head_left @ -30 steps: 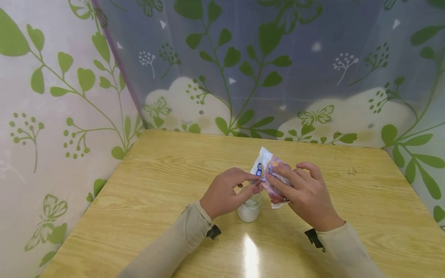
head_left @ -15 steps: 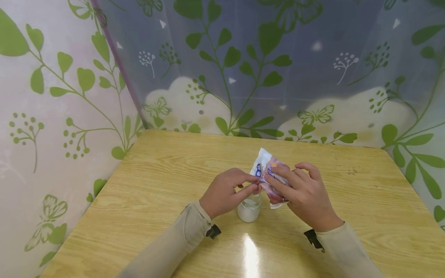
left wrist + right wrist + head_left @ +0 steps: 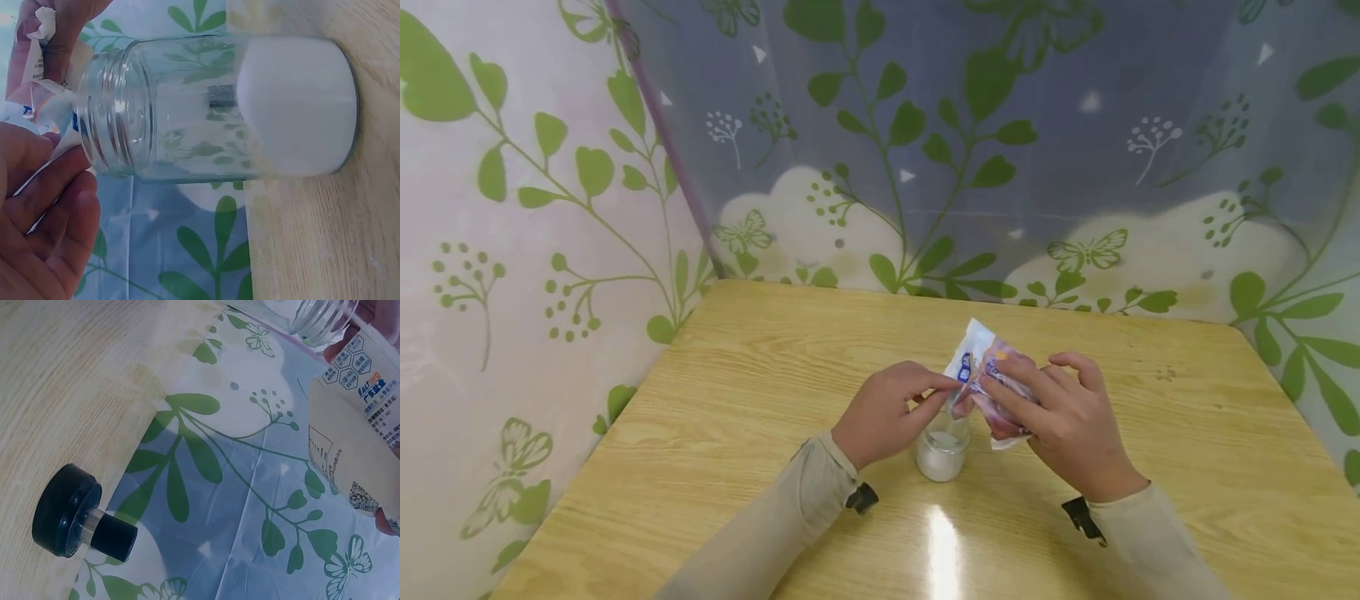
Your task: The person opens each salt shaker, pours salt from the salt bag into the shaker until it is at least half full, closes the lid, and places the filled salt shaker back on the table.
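Observation:
A printed pink and white salt packet (image 3: 992, 387) tilts over the mouth of a clear glass jar (image 3: 942, 454). My right hand (image 3: 1067, 412) holds the packet from the right, fingers spread across its front. My left hand (image 3: 891, 412) pinches the packet's lower left edge with index finger and thumb, right above the jar. In the left wrist view the jar (image 3: 187, 112) stands on the table, its lower part filled with fine white grains (image 3: 300, 103). The packet's crumpled corner (image 3: 53, 109) lies right at the jar's threaded rim. In the right wrist view the packet's printed back (image 3: 356, 450) shows.
A black lid with a narrower plug (image 3: 69, 509) lies on the wood-grain table (image 3: 775, 350), seen in the right wrist view; the head view does not show it. A cloth with green leaf patterns (image 3: 880, 150) stands behind the table.
The left thumb has drawn back slightly from the packet's corner, so more of that corner shows over the jar. The head view has shifted a little. Jar and right hand keep their places.

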A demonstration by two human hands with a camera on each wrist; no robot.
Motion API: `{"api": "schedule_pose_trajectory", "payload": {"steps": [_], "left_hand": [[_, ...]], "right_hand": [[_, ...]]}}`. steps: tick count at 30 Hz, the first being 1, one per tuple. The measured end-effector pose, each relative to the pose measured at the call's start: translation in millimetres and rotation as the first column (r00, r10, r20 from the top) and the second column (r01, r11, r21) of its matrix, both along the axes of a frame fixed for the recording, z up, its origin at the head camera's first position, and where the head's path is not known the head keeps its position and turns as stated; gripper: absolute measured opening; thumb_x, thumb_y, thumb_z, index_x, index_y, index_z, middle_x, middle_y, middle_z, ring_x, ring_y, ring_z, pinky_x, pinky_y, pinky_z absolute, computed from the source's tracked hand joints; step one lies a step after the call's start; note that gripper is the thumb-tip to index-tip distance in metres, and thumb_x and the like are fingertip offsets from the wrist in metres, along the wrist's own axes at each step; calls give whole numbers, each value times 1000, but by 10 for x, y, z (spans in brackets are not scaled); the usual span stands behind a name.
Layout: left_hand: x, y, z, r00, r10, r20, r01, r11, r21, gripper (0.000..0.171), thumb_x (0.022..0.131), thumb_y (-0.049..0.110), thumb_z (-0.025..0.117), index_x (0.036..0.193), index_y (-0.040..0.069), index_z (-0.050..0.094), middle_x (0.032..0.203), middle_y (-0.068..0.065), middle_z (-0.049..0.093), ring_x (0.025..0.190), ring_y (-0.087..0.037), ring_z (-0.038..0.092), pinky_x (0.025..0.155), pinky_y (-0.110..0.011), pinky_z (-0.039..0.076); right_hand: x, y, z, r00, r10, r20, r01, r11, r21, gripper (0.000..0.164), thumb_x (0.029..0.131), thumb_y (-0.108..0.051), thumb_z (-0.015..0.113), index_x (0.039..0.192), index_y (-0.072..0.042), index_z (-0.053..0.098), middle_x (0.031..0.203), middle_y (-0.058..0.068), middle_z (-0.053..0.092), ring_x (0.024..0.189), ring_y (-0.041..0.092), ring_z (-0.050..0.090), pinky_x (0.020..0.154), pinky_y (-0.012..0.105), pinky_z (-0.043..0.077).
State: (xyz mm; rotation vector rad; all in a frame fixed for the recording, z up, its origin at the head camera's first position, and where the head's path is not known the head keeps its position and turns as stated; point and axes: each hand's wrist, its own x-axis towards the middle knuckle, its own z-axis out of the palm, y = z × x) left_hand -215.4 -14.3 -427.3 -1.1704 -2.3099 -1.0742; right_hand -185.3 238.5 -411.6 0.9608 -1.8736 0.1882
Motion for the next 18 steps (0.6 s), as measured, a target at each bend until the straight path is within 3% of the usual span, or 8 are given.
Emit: {"api": "schedule_pose_trajectory", "payload": {"steps": [6, 18], "left_hand": [[2, 3, 18, 999, 38, -17, -38, 999, -24, 20, 100, 7, 66, 113, 13, 80, 97, 2, 76, 78, -5, 60, 70, -19, 51], [11, 2, 15, 998, 61, -8, -61, 998, -9, 18, 100, 8, 67, 112, 15, 80, 100, 3, 77, 79, -4, 60, 69, -20, 51]], "right_hand": [[-1, 4, 13, 1000, 3, -25, -4, 1000, -22, 34, 109, -38, 54, 118, -16, 79, 117, 8, 75, 68, 28, 64, 86, 53, 44], [7, 7, 58, 999, 18, -39, -19, 1000, -24, 33, 108, -36, 55, 117, -16, 79, 117, 8, 75, 68, 28, 64, 85, 54, 44]]}}
